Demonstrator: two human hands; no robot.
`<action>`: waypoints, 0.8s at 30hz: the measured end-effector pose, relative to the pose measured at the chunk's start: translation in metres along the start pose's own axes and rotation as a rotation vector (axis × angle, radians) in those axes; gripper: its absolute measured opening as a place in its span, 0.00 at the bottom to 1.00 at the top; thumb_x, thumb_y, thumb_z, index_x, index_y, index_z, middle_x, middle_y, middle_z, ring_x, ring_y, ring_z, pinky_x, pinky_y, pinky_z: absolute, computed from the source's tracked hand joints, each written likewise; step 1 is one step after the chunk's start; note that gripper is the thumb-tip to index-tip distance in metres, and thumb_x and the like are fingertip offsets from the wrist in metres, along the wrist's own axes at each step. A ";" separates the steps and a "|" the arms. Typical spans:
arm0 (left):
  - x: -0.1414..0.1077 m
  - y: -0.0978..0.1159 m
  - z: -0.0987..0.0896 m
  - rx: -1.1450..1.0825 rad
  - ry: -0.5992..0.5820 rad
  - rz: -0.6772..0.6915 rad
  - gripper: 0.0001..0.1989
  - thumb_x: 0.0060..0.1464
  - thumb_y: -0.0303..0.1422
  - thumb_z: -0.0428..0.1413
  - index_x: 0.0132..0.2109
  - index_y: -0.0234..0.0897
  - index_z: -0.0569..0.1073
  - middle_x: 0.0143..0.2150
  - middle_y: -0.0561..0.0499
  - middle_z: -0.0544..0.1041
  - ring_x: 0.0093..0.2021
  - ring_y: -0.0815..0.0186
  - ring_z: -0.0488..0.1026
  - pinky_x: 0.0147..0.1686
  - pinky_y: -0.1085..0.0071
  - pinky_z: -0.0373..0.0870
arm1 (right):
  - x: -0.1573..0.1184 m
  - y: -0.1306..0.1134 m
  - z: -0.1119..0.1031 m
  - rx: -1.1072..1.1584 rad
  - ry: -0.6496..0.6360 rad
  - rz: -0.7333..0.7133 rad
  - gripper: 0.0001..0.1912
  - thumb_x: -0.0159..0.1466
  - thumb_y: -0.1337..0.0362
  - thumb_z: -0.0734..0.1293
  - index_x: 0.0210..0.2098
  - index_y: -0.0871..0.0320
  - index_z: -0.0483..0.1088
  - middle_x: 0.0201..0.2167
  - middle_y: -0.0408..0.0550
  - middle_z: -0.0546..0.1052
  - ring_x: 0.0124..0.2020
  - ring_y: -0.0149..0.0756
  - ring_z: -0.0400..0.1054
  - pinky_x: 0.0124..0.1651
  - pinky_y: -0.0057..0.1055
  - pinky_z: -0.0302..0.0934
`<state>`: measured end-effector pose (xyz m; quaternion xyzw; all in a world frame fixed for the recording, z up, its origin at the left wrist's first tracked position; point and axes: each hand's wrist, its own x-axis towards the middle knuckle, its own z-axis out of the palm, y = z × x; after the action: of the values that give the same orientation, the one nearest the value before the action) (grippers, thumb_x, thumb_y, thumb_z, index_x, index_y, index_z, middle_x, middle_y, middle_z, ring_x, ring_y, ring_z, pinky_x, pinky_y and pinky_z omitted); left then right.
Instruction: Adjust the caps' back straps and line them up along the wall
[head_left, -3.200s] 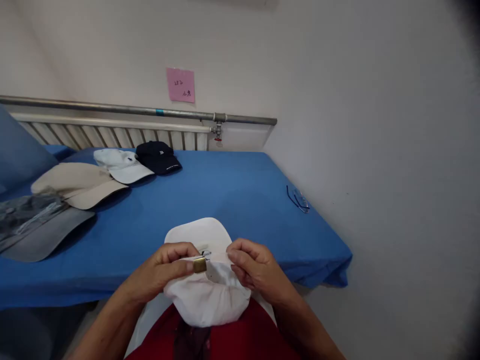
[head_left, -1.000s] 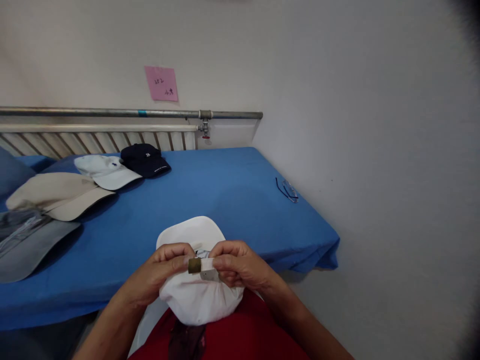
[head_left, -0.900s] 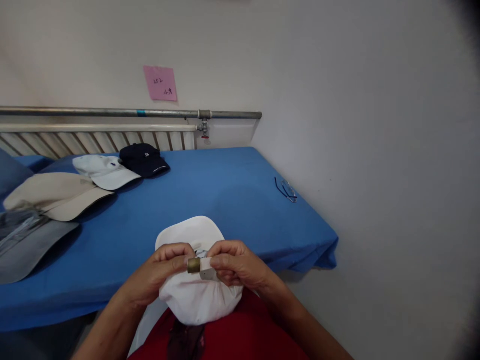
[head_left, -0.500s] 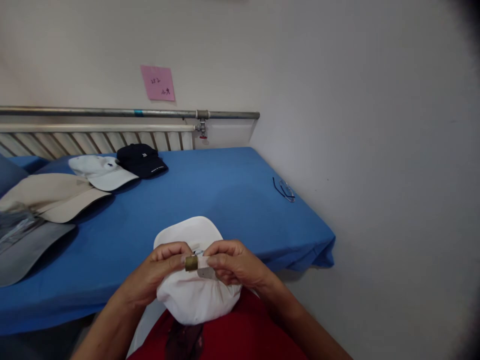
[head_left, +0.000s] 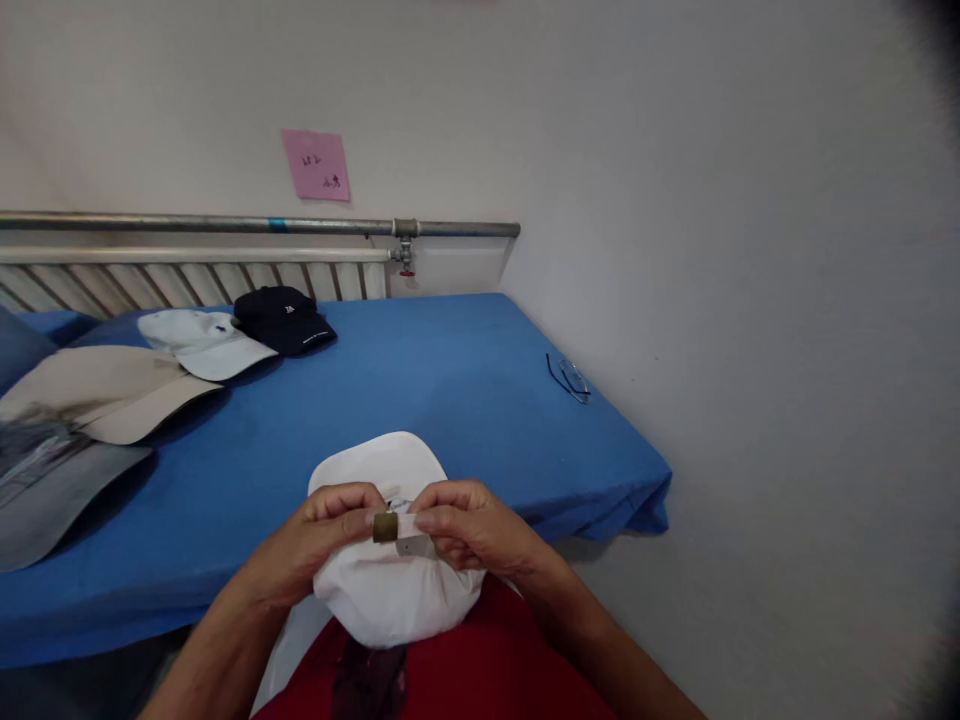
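A white cap (head_left: pixel 390 605) rests against my lap, its brim (head_left: pixel 379 460) pointing away from me over the bed's edge. Across its back opening runs a white strap (head_left: pixel 407 525) with a brass-coloured buckle (head_left: pixel 385 528) on it. My left hand (head_left: pixel 330 525) pinches the strap at the buckle's left side, thumb on top. On the other side of the buckle, my right hand (head_left: pixel 465 525) grips the strap between thumb and forefinger. Both hands are closed, and the fingertips under the strap are hidden.
Several caps lie at the left of the blue bed (head_left: pixel 420 390): grey (head_left: pixel 75 500), beige (head_left: pixel 112 385), pale (head_left: pixel 202 340) and navy (head_left: pixel 281 315). Eyeglasses (head_left: pixel 570 380) lie near the right wall. A radiator (head_left: pixel 187 285) and pipe (head_left: pixel 337 227) run behind, below a pink note (head_left: pixel 315 165).
The buckle has shifted very slightly to the right between my hands. Both hands keep their hold, and the cap stays in place.
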<state>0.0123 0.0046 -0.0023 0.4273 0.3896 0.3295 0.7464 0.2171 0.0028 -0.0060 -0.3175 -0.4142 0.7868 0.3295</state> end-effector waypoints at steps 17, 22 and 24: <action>-0.001 0.007 -0.001 0.092 -0.029 -0.006 0.13 0.46 0.38 0.65 0.24 0.34 0.73 0.19 0.57 0.68 0.18 0.76 0.58 0.18 0.81 0.52 | 0.001 -0.005 0.003 -0.028 -0.006 0.061 0.08 0.51 0.62 0.70 0.26 0.58 0.67 0.10 0.28 0.54 0.11 0.18 0.42 0.16 0.23 0.32; -0.001 0.006 -0.006 0.098 -0.039 0.002 0.12 0.49 0.38 0.63 0.27 0.34 0.74 0.21 0.57 0.68 0.19 0.76 0.58 0.19 0.81 0.53 | 0.000 -0.006 0.001 -0.186 0.011 0.034 0.08 0.55 0.60 0.69 0.26 0.58 0.68 0.13 0.32 0.60 0.13 0.20 0.48 0.17 0.23 0.40; -0.002 0.008 -0.009 0.132 -0.067 0.000 0.10 0.51 0.38 0.63 0.31 0.35 0.76 0.24 0.55 0.71 0.22 0.76 0.61 0.22 0.81 0.56 | -0.001 -0.007 0.001 -0.342 0.055 -0.025 0.08 0.56 0.60 0.69 0.28 0.59 0.71 0.16 0.35 0.65 0.16 0.22 0.54 0.20 0.23 0.46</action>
<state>0.0026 0.0096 0.0025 0.4862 0.3854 0.2886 0.7292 0.2186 0.0047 0.0008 -0.3854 -0.5366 0.6917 0.2915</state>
